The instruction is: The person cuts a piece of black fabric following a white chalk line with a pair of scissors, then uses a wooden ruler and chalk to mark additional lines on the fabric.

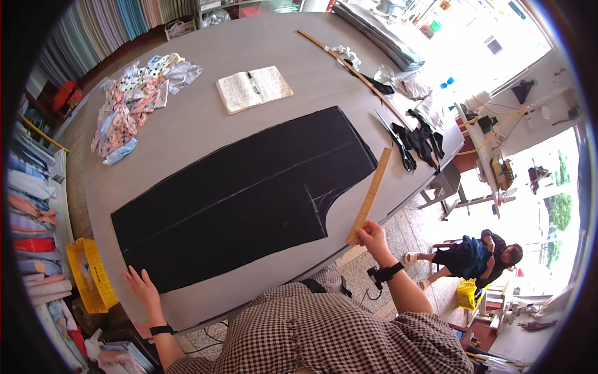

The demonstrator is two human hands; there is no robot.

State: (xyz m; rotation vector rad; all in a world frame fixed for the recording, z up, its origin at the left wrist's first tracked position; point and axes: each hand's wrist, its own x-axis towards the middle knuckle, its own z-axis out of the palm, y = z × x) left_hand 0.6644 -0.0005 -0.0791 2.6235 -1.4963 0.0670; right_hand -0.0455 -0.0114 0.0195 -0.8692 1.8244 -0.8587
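A large cut piece of black fabric [224, 201] lies flat across the table before me. White chalk lines run along its length, and more mark the area by its curved notch on the right. My left hand [142, 285] rests at the fabric's lower left edge with its fingers spread. In my right hand [372, 237] is one end of a wooden ruler [373, 191], gripped between thumb and fingers. The ruler slants up past the fabric's right edge.
Fabric shears [397, 140] lie beside black scraps [420, 140] at the right. Beyond the fabric are an open notebook [254, 89], a long wooden stick [355, 75] and a pile of patterned scraps [140, 98]. A person [481, 257] sits at the right, off the table [196, 126].
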